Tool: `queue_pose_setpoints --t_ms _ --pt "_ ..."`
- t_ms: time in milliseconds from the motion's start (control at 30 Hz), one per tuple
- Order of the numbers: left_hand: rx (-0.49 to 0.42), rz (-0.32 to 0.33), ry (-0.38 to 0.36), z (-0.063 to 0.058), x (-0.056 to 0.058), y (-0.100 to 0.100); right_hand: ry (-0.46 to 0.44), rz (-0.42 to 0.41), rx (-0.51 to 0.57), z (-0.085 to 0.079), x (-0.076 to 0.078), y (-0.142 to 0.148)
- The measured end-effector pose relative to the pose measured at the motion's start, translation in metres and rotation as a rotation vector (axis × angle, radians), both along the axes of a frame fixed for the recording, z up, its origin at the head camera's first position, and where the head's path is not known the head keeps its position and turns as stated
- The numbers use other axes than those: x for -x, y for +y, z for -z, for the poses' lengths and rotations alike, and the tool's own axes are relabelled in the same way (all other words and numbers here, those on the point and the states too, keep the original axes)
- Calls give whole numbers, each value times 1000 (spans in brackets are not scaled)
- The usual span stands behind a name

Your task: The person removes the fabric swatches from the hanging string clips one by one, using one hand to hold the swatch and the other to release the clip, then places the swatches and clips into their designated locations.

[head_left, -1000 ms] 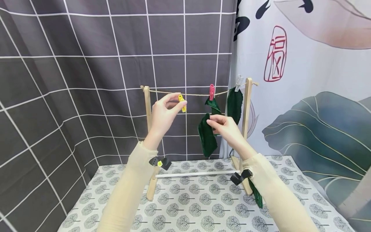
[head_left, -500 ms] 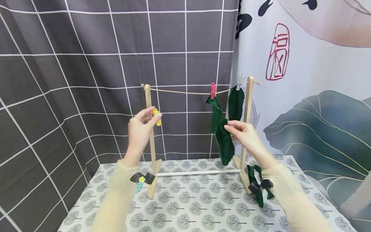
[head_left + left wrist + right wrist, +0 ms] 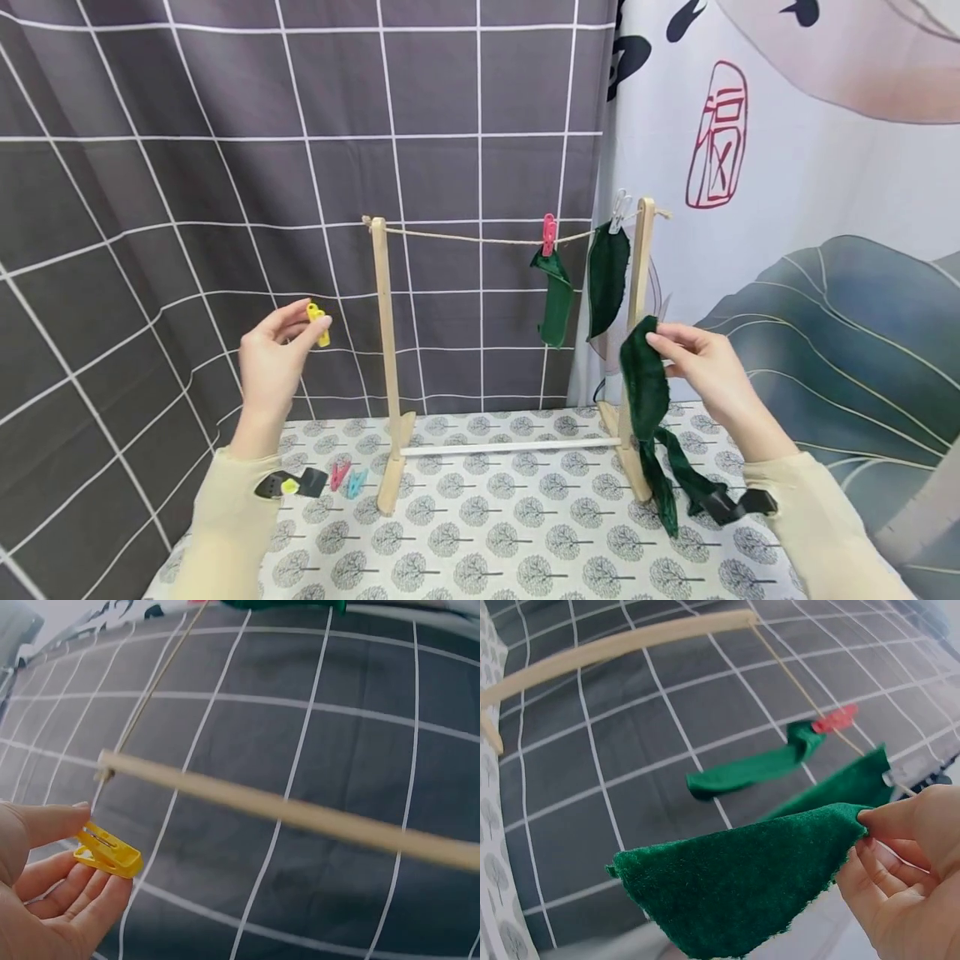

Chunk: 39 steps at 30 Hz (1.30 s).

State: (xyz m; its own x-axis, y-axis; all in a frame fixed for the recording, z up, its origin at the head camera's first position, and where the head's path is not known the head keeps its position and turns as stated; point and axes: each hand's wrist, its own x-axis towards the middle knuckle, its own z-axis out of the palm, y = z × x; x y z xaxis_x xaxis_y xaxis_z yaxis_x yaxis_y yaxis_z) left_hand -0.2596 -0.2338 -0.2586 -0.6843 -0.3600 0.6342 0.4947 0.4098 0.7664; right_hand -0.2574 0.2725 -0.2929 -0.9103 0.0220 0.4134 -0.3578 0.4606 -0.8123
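My left hand (image 3: 273, 358) pinches a yellow clothespin (image 3: 318, 324) between thumb and fingers, left of the wooden rack. In the left wrist view that clothespin (image 3: 109, 851) lies across the fingertips. A dark green piece of velvety cloth (image 3: 643, 379) hangs from my right hand (image 3: 701, 362), which pinches its top corner by the right post. Up on the string (image 3: 465, 240), a red clothespin (image 3: 549, 235) holds one green cloth strip (image 3: 556, 304). Beside it a clear clothespin (image 3: 619, 212) holds another green cloth (image 3: 607, 279).
Two wooden posts (image 3: 387, 333) carry the string, with a white bar (image 3: 510, 447) low between them. On the patterned tablecloth (image 3: 480, 533) lie a pink clothespin (image 3: 340, 474) and a blue clothespin (image 3: 356, 483). More green cloth strips (image 3: 686, 471) lie near the right foot.
The left hand has moved left and down from the string with the yellow clothespin. The right hand has carried its green cloth right and down, away from the hanging strip.
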Motion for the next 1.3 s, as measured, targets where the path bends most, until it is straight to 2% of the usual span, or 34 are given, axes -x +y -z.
queue_pose_setpoints --t_ms 300,500,667,900,1100,1300 --pt "-17 -71 -51 6 -8 -34 42 35 107 9 -14 45" --pt "33 -146 -137 20 -5 -52 55 75 139 12 -22 70" --pt "134 -200 -208 49 4 -63 -1 130 94 24 -25 88" --pt "289 -240 -360 96 10 -75 -69 170 55 53 -26 104" --pt "380 -205 -445 132 12 -88 -98 184 81 76 -27 116" --pt "397 -194 -564 162 13 -97 -135 198 84 95 -26 127"
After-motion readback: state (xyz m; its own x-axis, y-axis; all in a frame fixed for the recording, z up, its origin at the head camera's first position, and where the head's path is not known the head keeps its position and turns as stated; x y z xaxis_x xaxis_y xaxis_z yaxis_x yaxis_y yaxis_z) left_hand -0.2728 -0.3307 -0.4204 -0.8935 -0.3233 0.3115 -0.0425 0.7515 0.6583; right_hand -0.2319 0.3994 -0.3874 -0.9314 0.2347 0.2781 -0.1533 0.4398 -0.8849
